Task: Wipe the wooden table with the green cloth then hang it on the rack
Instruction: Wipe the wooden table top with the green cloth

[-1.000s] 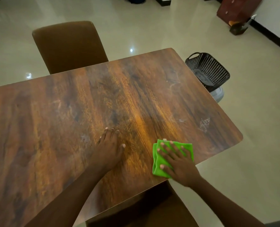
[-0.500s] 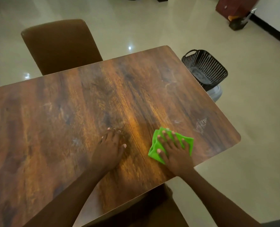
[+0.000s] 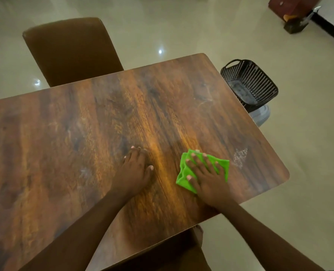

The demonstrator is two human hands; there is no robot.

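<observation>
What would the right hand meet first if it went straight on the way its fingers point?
Nothing, it seems: the right hand has only bare wooden table ahead; the whitish smudge lies aside.

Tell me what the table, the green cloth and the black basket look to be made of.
Table: wood or wood-look laminate, I cannot tell which; brown streaked grain, slightly glossy, scuffed pale in spots.
Cloth: soft fabric, perhaps microfibre; matte, bright green, lying in limp folds.
Basket: probably moulded plastic; black, walls pierced with even rows of holes, a loop handle.
</observation>
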